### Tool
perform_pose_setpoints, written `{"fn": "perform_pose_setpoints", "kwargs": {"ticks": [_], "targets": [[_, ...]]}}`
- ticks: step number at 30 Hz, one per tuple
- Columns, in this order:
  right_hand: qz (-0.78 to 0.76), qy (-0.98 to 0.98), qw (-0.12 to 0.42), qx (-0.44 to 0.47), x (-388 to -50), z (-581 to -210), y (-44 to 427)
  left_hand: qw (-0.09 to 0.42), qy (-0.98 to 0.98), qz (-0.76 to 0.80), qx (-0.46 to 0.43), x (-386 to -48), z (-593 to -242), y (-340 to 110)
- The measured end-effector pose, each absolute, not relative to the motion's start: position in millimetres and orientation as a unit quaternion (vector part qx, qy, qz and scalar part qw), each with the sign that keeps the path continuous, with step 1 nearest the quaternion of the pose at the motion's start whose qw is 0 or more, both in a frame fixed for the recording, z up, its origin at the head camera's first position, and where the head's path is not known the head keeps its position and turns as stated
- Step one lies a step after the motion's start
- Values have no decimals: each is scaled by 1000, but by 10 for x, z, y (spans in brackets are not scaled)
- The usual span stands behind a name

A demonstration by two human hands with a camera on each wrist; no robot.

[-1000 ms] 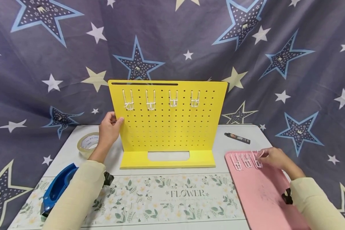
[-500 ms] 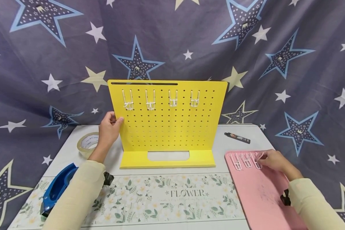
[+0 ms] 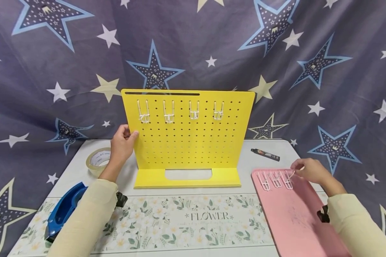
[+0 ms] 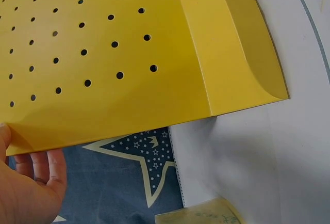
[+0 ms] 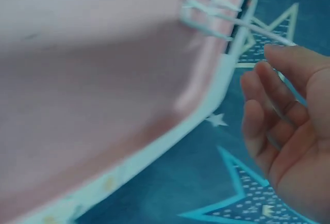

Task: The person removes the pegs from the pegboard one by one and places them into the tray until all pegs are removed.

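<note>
A yellow pegboard stands upright on its base. My left hand grips its left edge, thumb on the front and the other fingers behind, as the left wrist view also shows. Several white wire hooks hang in a row near the board's top. At the far end of a pink tray lie more white hooks. My right hand is at the tray's far right corner, thumb and forefinger pinching a prong of the rightmost hook. The right wrist view is blurred.
A roll of clear tape sits left of the board, with a blue tape dispenser nearer. Behind the tray lies a black pen-shaped item. A flower-print strip crosses the table. A starry curtain hangs behind.
My right hand dipped slightly over the rightmost hook, then moved up and right to the tray's far corner. My left hand and the pegboard have stayed in place.
</note>
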State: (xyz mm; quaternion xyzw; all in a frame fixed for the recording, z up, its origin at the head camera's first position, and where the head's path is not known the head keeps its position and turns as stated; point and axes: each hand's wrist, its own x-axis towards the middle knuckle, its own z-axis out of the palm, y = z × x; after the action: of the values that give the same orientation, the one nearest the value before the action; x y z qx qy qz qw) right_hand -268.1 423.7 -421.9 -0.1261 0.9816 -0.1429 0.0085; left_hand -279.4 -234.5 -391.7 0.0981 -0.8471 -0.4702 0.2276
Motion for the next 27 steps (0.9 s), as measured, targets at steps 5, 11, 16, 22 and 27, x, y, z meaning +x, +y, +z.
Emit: {"fn": "perform_pose_setpoints", "kwargs": {"ticks": [5, 11, 16, 22, 27], "targets": [[-139, 980, -39, -140, -2721, -3990, 4096, 233, -847, -470, 91, -2811, -3926, -2337], [-135, 975, -93, -147, -2809, -3731, 3844, 231, -847, -469, 95, -2803, -3921, -2325], [-152, 965, -135, -164, -2855, -3556, 3524, 233, -845, -471, 99, -2799, -3912, -2335], [-172, 950, -175, -191, -2890, -3384, 3053, 234, -844, -474, 96, -2802, -3911, -2343], [-209, 936, -207, -194, -2935, -3257, 2659, 233, -845, -471, 98, -2801, -3919, -2344]]}}
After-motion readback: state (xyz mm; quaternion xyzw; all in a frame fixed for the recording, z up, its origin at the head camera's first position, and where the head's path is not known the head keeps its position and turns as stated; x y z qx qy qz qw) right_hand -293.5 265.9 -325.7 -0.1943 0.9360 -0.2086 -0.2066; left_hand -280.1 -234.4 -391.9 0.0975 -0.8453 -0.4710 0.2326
